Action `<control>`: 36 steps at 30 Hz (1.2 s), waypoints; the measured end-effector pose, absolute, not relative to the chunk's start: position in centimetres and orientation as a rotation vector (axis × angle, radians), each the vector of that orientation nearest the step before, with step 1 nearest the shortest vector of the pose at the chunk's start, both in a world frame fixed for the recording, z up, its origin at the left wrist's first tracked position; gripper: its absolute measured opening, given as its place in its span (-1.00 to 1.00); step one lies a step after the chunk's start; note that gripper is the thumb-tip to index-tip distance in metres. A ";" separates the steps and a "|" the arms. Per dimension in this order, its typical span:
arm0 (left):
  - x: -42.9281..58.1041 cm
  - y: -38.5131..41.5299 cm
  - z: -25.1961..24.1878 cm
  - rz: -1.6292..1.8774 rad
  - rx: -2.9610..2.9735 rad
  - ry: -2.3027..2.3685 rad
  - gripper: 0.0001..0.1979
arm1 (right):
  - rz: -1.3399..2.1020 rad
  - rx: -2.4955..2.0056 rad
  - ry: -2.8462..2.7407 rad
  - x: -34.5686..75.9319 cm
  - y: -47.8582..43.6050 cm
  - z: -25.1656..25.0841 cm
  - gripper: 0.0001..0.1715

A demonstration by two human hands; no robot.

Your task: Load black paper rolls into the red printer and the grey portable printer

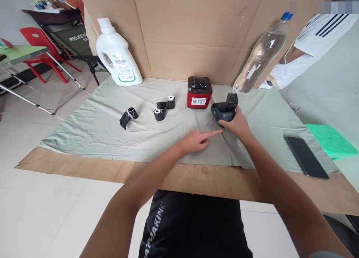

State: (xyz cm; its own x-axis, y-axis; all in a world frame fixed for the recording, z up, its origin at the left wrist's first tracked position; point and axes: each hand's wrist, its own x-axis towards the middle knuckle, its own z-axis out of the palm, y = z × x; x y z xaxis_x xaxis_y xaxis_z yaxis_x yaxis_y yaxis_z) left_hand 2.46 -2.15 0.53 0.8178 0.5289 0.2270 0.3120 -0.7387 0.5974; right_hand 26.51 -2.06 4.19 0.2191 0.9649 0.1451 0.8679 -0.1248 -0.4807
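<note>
My right hand [238, 124] is closed around the near right side of a small dark portable printer [223, 112], its lid raised. The printer rests on or just above the grey cloth. To its left, my left hand [198, 141] points toward it with the index finger stretched out and the other fingers curled, holding nothing. The fingertip is close to the printer's near side, apart from it. Just behind and left of the printer stands a red and black box-shaped printer [199, 93] with a white label. Farther left lie small rolls in black wrapping [159, 114], and another black roll [129, 116].
A white detergent jug [119, 57] and a clear bottle with a blue cap [262, 54] stand before a cardboard panel [193, 29]. A phone [305, 157] lies at right, near a green stool [332, 140]. Other people are behind the panel on both sides.
</note>
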 end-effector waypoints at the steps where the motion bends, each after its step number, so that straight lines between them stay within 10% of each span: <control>1: 2.5 -2.1 0.6 0.503 2.450 0.624 -0.34 | 0.262 -2.069 -1.557 27.3 -0.4 4.2 -0.05; 10: 2.8 -2.1 0.7 0.388 2.437 0.644 -0.39 | 0.214 -2.245 -1.226 28.7 7.7 3.6 0.05; 15: 1.9 -0.2 -0.4 0.888 2.156 0.882 -0.57 | -0.091 -1.954 -1.374 27.4 6.7 4.4 0.02; 25: 3.1 13.5 1.0 1.150 1.494 0.974 -0.21 | 0.478 -1.341 -1.570 21.4 11.8 1.2 0.15; 36: 3.1 7.8 0.1 1.290 1.582 0.737 -0.03 | 0.327 -1.357 -1.530 21.0 6.3 2.7 0.04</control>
State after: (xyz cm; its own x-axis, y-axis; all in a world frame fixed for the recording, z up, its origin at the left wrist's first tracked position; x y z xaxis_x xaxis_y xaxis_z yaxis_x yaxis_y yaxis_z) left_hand 3.08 7.83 0.14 0.2668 0.8781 0.3971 -0.1036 -0.3835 0.9177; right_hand 20.99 6.28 2.70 0.1551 0.8549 0.4951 0.5776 0.3282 -0.7475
